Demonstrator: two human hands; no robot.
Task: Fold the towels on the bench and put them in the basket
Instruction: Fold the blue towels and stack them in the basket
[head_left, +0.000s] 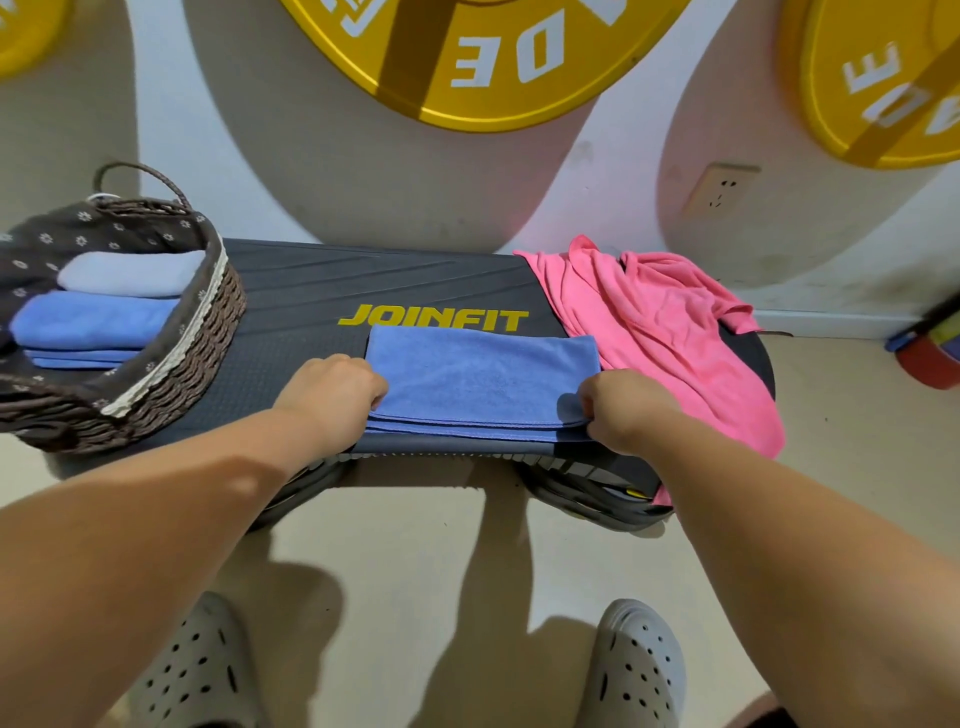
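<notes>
1. The blue towel (480, 379) lies flat at the middle of the bench (311, 291). It is folded into a long strip, and its far edge sits just below the yellow lettering.
2. The left hand (332, 392) grips the left end of the strip, with the fingers curled over its edge.
3. The right hand (623, 410) pinches the near right corner, where the top layer is slightly lifted.
4. The pink towel (660, 322) lies unfolded and crumpled on the right end of the bench. It touches the right end of the blue towel and hangs over the front edge.
5. The basket (171, 364) stands on the left end of the bench, apart from the blue towel. It holds a stack of folded towels (93, 322), with 1 pale towel on top of blue ones.
6. Yellow weight plates (483, 52) are on the wall behind the bench.
</notes>
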